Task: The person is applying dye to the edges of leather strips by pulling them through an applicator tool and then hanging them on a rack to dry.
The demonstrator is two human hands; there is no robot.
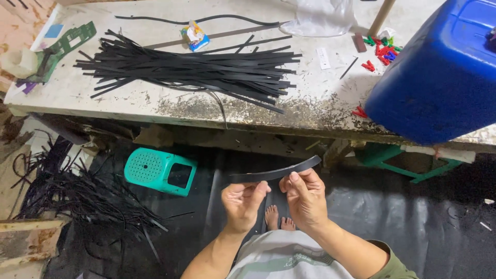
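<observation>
Presently I find both hands raised in front of the body, below the near edge of the desk, sharing one black strip. My left hand pinches the strip's left end between thumb and curled fingers; my right hand pinches it nearer its middle, fingertips on top. The strip arcs gently upward to the right and its free end stands out unsupported, so I judge it light, flexible yet springy, likely rubber-like with a smooth face that could slide in a loose pinch. Best hold, in my judgement: flat faces between thumb and finger, close to the ends. A large pile of black strips lies on the desk, far from the hands. Offcuts litter the floor at left, beside a teal stool on its side. A blue drum sits at far right.
</observation>
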